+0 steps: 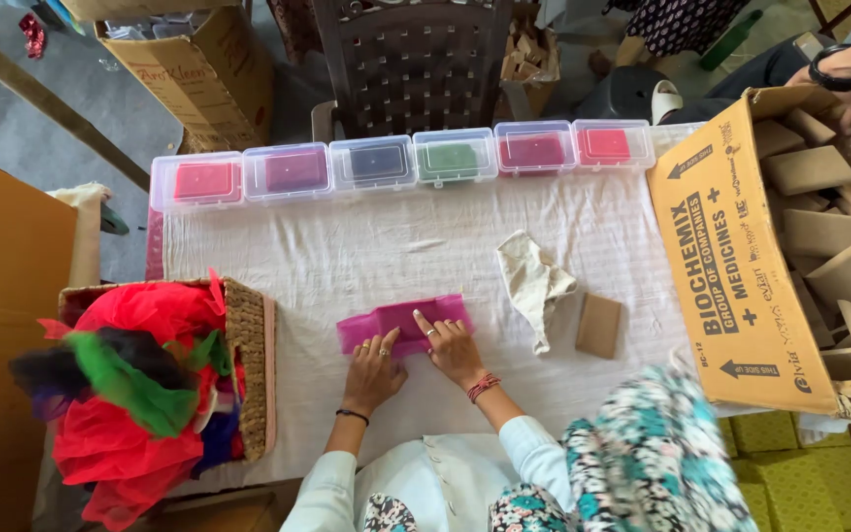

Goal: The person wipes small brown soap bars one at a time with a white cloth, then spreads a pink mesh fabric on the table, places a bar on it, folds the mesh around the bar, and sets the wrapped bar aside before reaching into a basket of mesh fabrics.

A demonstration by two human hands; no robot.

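White cloth is covering the counter [347,246], which is standing in a cluttered workroom with a dark plastic chair [411,64] pushed up to its far edge. At the right edge a big cardboard carton [731,286] is lying on its side, spilling small brown boxes, and another person's hand with a dark wristband [839,69] is reaching over its top corner. On the left a wicker basket [248,365] is overflowing with red, green and dark net fabric. Along the far edge six clear plastic boxes [401,163] are sitting in a row, each showing a coloured block inside. Near the middle right a crumpled cream cloth [534,281] is lying just beside a flat brown card box [599,325].

Smallest, and nearest the person, a pink net pouch [401,323] is lying flat just ahead of both hands, its long axis running left to right across the counter. The left hand [374,372] is resting open, fingers spread, pressing down on the pouch's near left part. The right hand [453,347] is also open and flat, its forefinger stretching onto the pouch's middle right. Both hands are touching it and gripping nothing; the right one is reaching slightly farther over it.
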